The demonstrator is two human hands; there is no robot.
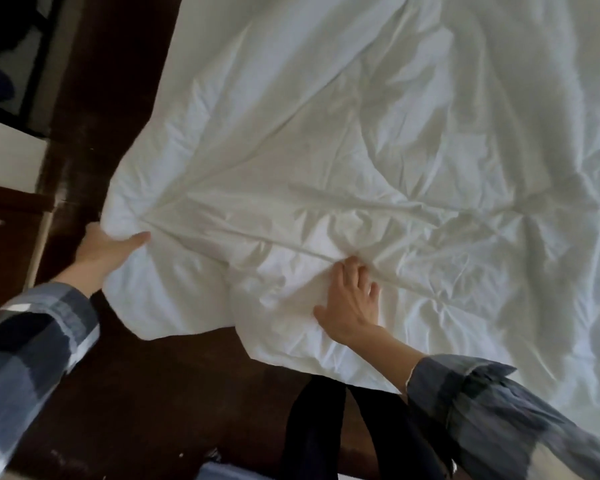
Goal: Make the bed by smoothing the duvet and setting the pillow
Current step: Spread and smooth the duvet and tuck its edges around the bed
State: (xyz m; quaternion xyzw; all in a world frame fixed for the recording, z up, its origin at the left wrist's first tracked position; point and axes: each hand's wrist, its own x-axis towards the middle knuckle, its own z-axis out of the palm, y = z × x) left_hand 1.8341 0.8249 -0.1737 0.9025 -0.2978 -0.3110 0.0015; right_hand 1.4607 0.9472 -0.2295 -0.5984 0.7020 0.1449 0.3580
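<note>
A white, heavily creased duvet (361, 140) covers the bed and fills most of the view. Its near left corner hangs over the bed's edge above the dark floor. My left hand (106, 252) grips that corner, thumb on top and fingers underneath. My right hand (352, 303) lies flat on the duvet near its front edge, fingers spread and pressing into the folds. A long ridge of fabric runs between the two hands. Both forearms wear blue plaid sleeves. No pillow is in view.
Dark wooden floor (125, 393) runs along the left and front of the bed. A dark-framed piece of furniture (21, 74) stands at the far left. My dark trouser legs (312, 431) show below the duvet's front edge.
</note>
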